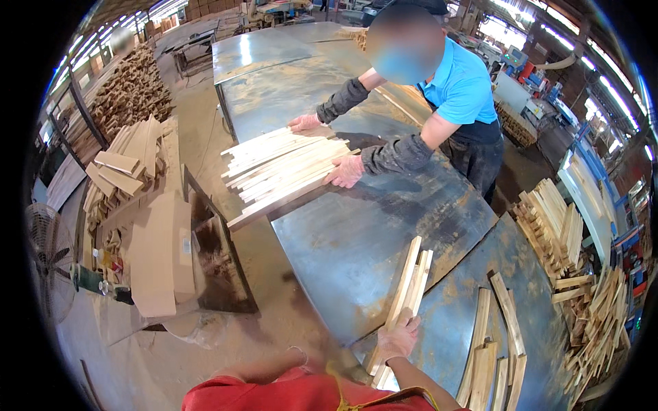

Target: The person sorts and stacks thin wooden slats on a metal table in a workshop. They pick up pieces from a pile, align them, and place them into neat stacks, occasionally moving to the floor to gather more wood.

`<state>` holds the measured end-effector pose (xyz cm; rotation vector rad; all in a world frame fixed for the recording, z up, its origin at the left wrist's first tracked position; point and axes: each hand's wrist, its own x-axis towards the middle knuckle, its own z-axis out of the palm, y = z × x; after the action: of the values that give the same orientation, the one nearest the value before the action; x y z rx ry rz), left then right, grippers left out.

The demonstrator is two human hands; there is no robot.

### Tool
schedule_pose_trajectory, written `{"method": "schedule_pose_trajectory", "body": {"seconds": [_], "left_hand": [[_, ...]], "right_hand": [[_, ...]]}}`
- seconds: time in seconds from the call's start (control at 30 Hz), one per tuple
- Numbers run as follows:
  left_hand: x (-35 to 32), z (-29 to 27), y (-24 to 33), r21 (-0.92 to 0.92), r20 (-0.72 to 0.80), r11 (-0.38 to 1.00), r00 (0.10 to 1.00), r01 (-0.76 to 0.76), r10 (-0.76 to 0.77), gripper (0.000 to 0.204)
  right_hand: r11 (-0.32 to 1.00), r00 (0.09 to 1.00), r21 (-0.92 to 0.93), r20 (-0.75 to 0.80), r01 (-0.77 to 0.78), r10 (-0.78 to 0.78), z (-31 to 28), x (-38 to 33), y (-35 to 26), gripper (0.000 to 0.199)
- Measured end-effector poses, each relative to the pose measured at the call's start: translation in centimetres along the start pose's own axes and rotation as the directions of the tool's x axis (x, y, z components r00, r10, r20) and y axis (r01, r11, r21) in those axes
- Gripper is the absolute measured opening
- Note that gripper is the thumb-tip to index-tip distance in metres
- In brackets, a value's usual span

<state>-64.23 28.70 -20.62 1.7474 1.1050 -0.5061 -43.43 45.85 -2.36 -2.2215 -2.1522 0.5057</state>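
Note:
My right hand (399, 335) is closed over a few pale wooden strips (409, 281) lying lengthwise on the metal table (329, 274), close to its near edge. The strips point away from me, side by side. My left hand (314, 359) is low in the picture beside my red garment; its fingers are blurred and mostly hidden, so what they do is unclear. Across the table, a co-worker in a blue shirt, dark sleeve covers and pinkish gloves has both hands on a wide batch of wooden strips (284, 168), whose ends stick out past the table's left edge.
More wooden strips (480, 349) lie on the table to my right. Stacked wood (548, 226) and loose offcuts (596, 335) stand beyond it. At left are a cardboard sheet (162, 253), a wood-laden cart (127, 171) and a fan (49, 260). A seam crosses the table.

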Motion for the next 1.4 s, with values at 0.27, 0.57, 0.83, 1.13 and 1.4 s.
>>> {"method": "schedule_pose_trajectory", "body": {"seconds": [0.27, 0.57, 0.83, 1.13, 1.4], "left_hand": [[-5.5, -10.0, 5.5, -0.065, -0.244, 0.99, 0.964, -0.122, 0.103, 0.051], [-7.3, -20.6, 9.9, -0.396, -0.71, 0.898, 0.684, -0.193, -0.166, 0.07], [-7.3, -24.0, 11.3, -0.104, -0.815, 0.976, 0.545, 0.192, -0.194, 0.083], [-7.2, -23.7, 8.3, -0.01, -0.804, 0.94, 0.557, 0.341, -0.211, 0.082], [-1.8, -19.0, 20.6, 0.275, -0.802, 0.949, 0.581, 0.151, 0.14, 0.081]], "right_hand": [[0.994, 0.978, 0.035, -0.184, 0.105, -0.097, -0.1, -0.9, -0.2, 0.078], [0.907, 0.997, 0.419, -0.055, -0.026, 0.054, -0.3, -0.1, -2.1, 0.074], [0.69, 0.962, 0.712, 0.076, 0.133, -0.264, 0.6, -1.7, 2.9, 0.033], [0.961, 0.919, 0.089, -0.282, -0.261, 0.276, -10.9, -11.1, 37.2, 0.066], [0.875, 0.852, 0.114, 0.317, -0.47, 0.416, -13.2, -12.9, 45.2, 0.12]]}}
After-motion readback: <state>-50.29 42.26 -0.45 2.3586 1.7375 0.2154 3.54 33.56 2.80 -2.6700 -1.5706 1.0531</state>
